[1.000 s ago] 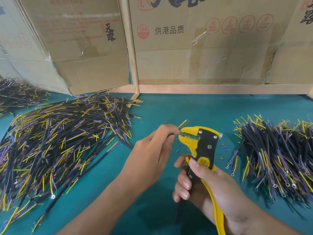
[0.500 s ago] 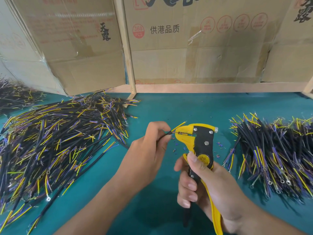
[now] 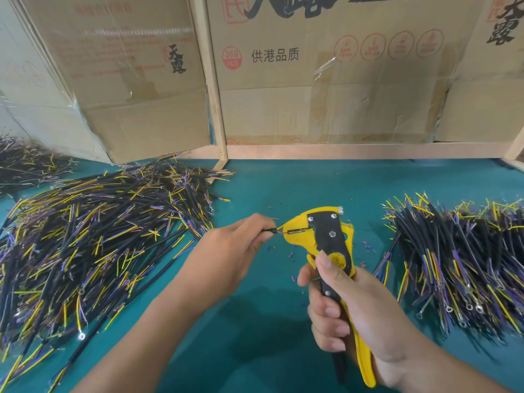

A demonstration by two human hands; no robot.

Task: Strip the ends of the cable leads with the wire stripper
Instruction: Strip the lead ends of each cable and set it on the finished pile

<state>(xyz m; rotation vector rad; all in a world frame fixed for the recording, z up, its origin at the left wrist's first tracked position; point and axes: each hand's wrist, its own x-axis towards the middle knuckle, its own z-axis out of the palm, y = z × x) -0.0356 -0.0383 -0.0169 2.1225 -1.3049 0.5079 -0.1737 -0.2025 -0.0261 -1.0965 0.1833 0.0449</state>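
The single head camera looked forward and down from close above the left hand and right hand, which sat low and central; cardboard boxes stood beyond them, facing the lens.

Left hand pinches with curled fingers; right hand grips, thumb raised.
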